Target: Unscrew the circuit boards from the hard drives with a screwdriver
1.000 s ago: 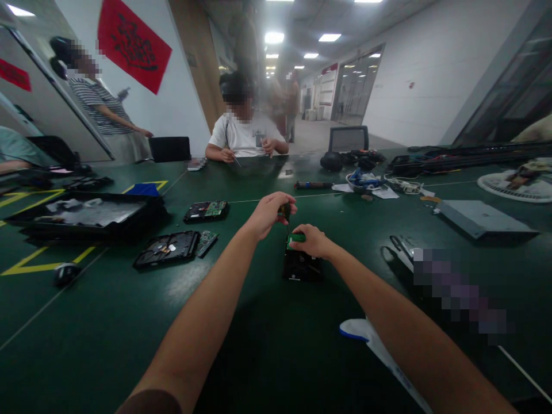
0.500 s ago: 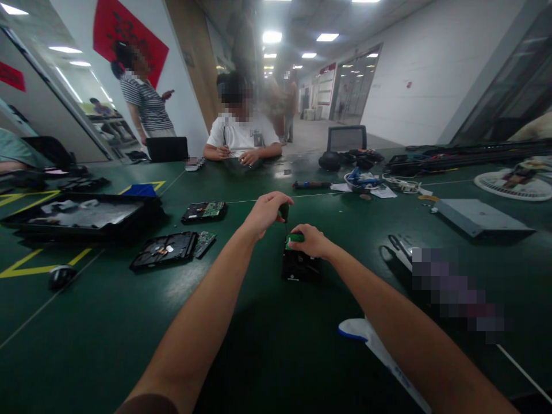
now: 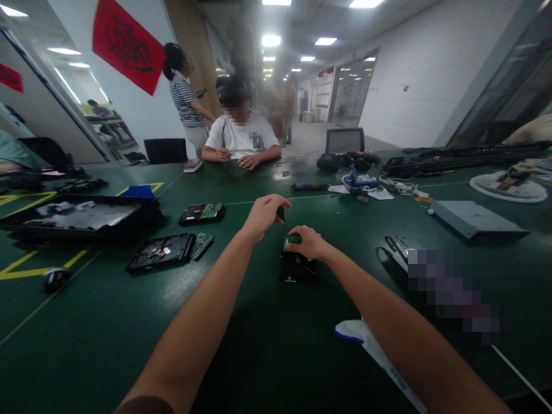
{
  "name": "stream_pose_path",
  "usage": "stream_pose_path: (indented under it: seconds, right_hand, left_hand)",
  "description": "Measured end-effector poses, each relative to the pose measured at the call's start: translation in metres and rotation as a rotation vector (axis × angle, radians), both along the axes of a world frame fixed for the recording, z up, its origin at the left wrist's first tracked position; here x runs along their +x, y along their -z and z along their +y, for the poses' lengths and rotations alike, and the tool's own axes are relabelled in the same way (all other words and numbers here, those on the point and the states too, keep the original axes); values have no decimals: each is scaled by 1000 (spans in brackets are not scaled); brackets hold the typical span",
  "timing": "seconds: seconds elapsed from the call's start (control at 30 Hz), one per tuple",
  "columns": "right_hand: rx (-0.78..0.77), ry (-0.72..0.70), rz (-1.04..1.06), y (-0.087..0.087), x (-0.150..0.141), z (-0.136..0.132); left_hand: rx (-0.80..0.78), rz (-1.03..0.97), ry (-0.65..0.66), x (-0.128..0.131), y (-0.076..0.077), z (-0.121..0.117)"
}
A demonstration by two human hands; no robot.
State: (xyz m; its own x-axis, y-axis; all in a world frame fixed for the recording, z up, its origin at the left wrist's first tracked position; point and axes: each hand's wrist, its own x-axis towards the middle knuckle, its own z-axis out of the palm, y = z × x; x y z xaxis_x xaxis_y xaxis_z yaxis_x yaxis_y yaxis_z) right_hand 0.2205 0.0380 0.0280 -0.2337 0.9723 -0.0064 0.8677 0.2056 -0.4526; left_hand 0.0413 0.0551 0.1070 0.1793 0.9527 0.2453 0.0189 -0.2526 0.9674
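Resting on the green table (image 3: pixel 267 339) in front of us is the black hard drive (image 3: pixel 297 271). Our left hand (image 3: pixel 266 214) holds a screwdriver (image 3: pixel 281 213), pointing down at the drive's far end. We can't tell if its tip touches. Our right hand (image 3: pixel 310 242) pinches a small green piece (image 3: pixel 292 240) there. To our left, a little circuit board (image 3: pixel 201 246) lies beside an open hard drive (image 3: pixel 160 253). To our right is a gray metal box (image 3: pixel 478 219).
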Motion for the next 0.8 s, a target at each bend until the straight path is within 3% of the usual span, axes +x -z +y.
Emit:
stream_pose_path:
  seconds: [0.23, 0.4, 0.47, 0.63, 0.7, 0.8]
  right_hand:
    - [-3, -15, -6, -1, -1, 0]
    - [3, -2, -6, -2, -1, -2]
    - [2, -6, -10, -2, -1, -2]
    - [13, -11, -7, -1, -1, -2]
    - [8, -9, -8, 0, -1, -1]
    - [1, -12, -9, 1, 0, -1]
  left_hand:
    - [-200, -232, 187, 1, 7, 1]
    - [-72, -135, 97, -3, 7, 4]
    - [-32, -94, 121, -4, 5, 3]
    - [-191, -226, 219, -1, 6, 0]
    - [-205, -257, 189, 1, 7, 0]
    - [-81, -157, 93, 1, 5, 1]
